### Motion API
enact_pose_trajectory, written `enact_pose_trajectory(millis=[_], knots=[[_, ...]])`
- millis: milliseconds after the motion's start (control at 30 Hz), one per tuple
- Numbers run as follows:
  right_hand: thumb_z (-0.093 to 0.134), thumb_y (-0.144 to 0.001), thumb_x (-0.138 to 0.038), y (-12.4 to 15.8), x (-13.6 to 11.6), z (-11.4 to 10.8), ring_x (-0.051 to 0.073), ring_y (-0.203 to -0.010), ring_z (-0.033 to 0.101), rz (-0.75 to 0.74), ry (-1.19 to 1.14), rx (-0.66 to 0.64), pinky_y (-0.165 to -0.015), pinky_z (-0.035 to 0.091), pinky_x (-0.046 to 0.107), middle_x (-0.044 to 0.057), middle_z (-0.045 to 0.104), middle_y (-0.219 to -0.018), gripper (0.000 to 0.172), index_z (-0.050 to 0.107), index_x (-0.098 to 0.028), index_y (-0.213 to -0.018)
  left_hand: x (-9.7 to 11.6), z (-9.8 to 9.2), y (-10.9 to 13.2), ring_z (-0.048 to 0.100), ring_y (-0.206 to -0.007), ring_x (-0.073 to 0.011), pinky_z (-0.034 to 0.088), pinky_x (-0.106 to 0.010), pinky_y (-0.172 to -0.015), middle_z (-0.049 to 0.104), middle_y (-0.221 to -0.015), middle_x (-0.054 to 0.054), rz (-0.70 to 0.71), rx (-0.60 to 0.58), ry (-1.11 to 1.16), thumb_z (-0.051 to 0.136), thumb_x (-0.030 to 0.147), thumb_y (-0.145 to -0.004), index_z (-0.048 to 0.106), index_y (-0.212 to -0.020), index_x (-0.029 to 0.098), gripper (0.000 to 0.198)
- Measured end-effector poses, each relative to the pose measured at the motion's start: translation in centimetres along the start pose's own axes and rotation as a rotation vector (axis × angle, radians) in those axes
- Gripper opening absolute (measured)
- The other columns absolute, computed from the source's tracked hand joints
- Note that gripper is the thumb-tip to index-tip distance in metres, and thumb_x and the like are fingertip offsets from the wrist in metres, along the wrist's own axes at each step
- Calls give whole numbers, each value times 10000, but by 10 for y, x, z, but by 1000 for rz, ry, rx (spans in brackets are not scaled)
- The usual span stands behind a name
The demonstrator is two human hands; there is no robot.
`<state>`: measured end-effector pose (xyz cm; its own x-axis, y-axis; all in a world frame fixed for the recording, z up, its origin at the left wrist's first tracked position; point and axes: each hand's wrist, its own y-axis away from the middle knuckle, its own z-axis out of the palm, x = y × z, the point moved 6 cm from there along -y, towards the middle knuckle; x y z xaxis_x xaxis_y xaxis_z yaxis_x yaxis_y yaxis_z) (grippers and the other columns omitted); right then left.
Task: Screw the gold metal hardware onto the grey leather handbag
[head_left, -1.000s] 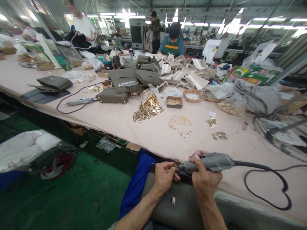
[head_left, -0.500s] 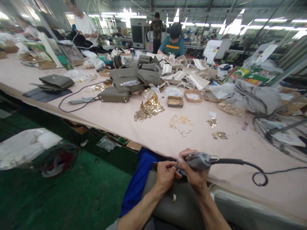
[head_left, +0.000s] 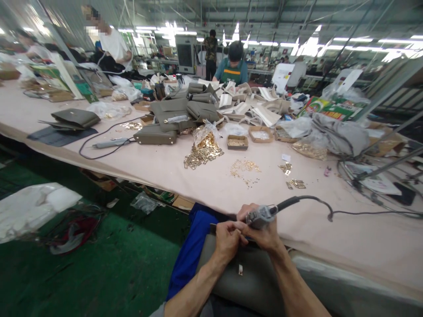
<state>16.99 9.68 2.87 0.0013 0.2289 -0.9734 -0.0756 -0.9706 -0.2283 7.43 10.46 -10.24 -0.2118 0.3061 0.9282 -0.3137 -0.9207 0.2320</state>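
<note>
My right hand [head_left: 259, 231] is closed around a grey corded power tool [head_left: 262, 217], its cord running off to the right. Beside it, my left hand [head_left: 227, 240] has its fingertips pinched together, touching the right hand's fingers; whatever lies between them is too small to make out. Both hands are over the upper edge of an olive-grey leather bag [head_left: 251, 281] on my lap. A small metal fitting [head_left: 240, 270] sits on the bag's face below the hands.
On the table [head_left: 198, 189] lie a heap of gold fittings [head_left: 205, 152], scattered small gold pieces [head_left: 245, 169], a small box [head_left: 237, 142], stacked bags [head_left: 172, 110] and another corded tool [head_left: 110, 143]. A person [head_left: 233, 68] works across the table.
The power tool has tilted and shifted left with my right hand, and its cord now arches higher. My right fingers have come against my left fingertips. The view has shifted slightly.
</note>
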Motion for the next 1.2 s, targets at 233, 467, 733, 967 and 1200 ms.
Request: enact_pose_trajectory(millis=[233,467,733,967,1200], knots=[[806,-676,-244,24,-49,-55,87,-416,418,-174,-430,317,-431,385,253,-7,575,-652,172,673,-223,-783,-1,3,13,709,-562,-189,571,-272,-572,751,-656,-105,9,-70,55,733,359,-769,730,-983,55,371],[767,-632,-196,66,-117,-135,60,-435,354,-303,-364,605,-448,319,244,-26,519,-673,192,651,-212,-783,51,33,57,746,-621,-219,598,-281,-591,775,-760,-95,142,-131,9,771,328,-826,749,-942,117,243],[737,-668,-173,117,-239,-211,58,-455,342,-581,-133,619,-496,205,305,-11,553,-679,92,667,-178,-727,114,132,168,737,-753,-228,593,-318,-713,782,-825,-84,676,-568,-40,670,124,-889,780,-1048,199,207],[690,-654,-136,160,-266,-221,64,-466,329,-627,-44,692,-491,177,300,-14,516,-687,73,650,-182,-693,26,213,195,732,-906,-303,584,-406,-836,768,-1063,-175,698,-867,-224,630,131,-810,707,-1225,160,424],[718,-641,-131,185,-222,-235,67,-454,344,-573,-100,856,-463,247,278,2,520,-665,93,633,-160,-665,2,133,142,734,-709,-252,590,-355,-720,776,-986,-164,361,-713,-454,679,216,-806,758,-1069,156,281]])
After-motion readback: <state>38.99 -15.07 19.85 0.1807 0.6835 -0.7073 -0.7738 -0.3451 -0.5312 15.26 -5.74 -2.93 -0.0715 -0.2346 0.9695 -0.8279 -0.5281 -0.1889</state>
